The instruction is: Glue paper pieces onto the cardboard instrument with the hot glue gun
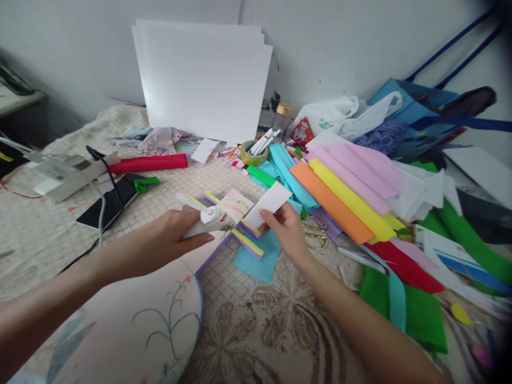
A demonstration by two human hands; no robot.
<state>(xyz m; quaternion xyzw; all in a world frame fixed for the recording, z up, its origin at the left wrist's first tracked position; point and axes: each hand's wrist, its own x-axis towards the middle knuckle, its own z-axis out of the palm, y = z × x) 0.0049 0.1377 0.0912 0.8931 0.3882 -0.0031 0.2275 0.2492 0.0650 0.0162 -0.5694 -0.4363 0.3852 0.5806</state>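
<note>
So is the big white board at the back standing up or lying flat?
Standing: the white board leans upright against the wall, with its bottom edge on the table.

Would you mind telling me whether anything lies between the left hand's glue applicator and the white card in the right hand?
Nothing visible does: the white applicator in the left hand points across open space toward the white card pinched by the right hand.

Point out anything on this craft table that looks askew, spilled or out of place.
Small paper scraps lie scattered by the tape roll. The coloured paper rolls sprawl in a loose, slanting pile, and the scissors lie half-buried under it. Nothing looks damaged. The left hand holds a white dispenser; the right hand holds a white card.
</note>
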